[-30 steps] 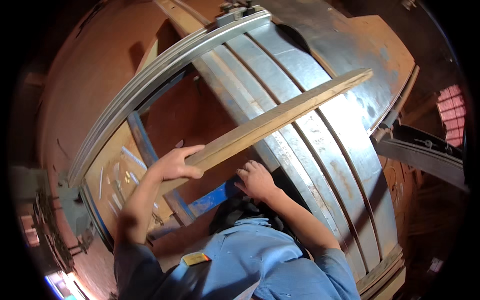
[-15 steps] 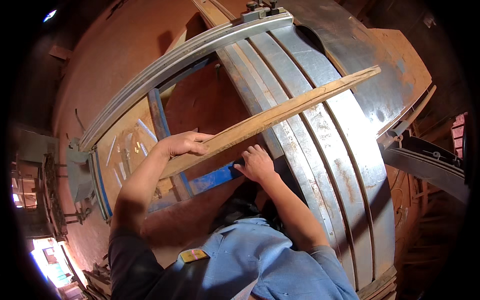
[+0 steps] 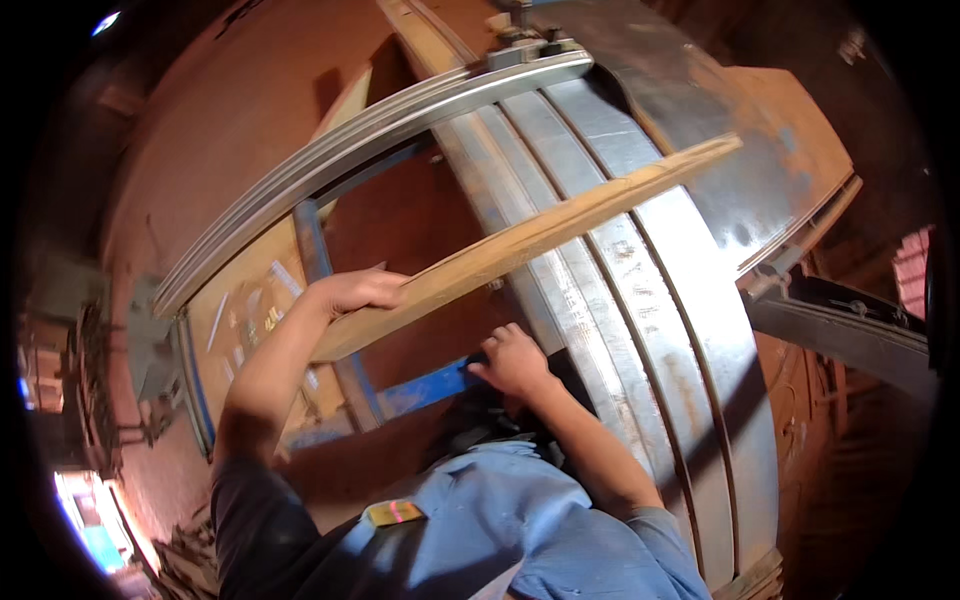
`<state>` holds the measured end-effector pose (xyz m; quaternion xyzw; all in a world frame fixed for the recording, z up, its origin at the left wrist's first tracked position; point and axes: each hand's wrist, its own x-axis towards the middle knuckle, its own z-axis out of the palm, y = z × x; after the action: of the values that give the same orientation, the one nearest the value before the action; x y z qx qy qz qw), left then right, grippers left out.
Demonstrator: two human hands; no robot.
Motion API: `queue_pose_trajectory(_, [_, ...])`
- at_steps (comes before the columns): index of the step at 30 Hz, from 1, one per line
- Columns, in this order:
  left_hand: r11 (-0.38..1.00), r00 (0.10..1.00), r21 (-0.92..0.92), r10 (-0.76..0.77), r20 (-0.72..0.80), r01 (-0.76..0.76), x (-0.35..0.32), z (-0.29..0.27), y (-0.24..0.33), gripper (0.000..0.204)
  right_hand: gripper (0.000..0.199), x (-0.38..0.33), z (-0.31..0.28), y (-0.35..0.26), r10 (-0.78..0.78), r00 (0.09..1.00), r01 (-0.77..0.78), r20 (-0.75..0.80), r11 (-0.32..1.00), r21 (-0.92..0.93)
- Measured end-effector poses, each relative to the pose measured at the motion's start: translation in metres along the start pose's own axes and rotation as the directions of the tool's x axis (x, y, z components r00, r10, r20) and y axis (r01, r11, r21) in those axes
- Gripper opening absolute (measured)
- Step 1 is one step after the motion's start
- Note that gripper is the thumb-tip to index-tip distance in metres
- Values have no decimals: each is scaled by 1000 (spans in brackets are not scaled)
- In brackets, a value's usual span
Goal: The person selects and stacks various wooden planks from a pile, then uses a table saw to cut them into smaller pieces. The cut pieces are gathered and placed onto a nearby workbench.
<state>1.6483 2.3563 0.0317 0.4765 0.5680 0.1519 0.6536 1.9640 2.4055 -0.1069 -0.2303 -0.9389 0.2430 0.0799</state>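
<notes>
Left hand (image 3: 362, 291) clamped on a wooden plank (image 3: 540, 235) close to its near-left end, wrist bent over the edge. Plank runs slantwise from near left to far right, crossing the reddish-brown opening (image 3: 400, 225) in the frame and then over the slotted metal counter (image 3: 685, 262), far-right end reaching toward the dark metal sheet (image 3: 690, 110). Right hand (image 3: 515, 362) on the near side of the plank, apart from it, fingers curled, next to the right end of a blue bar (image 3: 425, 388); blurry there, so can't tell whether it grips anything. Silver rail (image 3: 400, 152) curves along the far-left side, with a clamp block (image 3: 520, 57) at its far-right end. Plywood panel (image 3: 262, 250) sits left of the left hand, thin pale strips (image 3: 216, 322) and small yellowish pieces (image 3: 272, 317) lying on it. A blue upright frame piece (image 3: 312, 240) stands between panel and opening. Grey metal beam (image 3: 840, 322) off the right side of the counter. Person wears a blue shirt (image 3: 500, 500) with a yellow tag (image 3: 395, 513) at chest.
</notes>
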Motion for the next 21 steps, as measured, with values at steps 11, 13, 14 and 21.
queue_pose_trajectory(11, [999, 984, -43, -40, -174, 34, 10, -17, 7, 70, 50, 3, 4, 5, -5, 996, 7, 92, 1000, -24])
queue_pose_trajectory(13, [999, 978, 42, 13, -207, -5, 12, -20, 9, 73, 51, 5, 0, 4, -12, 991, 20, 132, 998, -53])
queue_pose_trajectory(14, [996, 972, 91, 7, -234, 14, 12, -21, 13, 75, 52, 9, -4, 3, -19, 988, 28, 155, 998, -58])
queue_pose_trajectory(21, [832, 902, 547, 165, -399, 90, 27, -31, 21, 94, 50, 24, -6, 6, -91, 971, 96, 220, 995, -15])
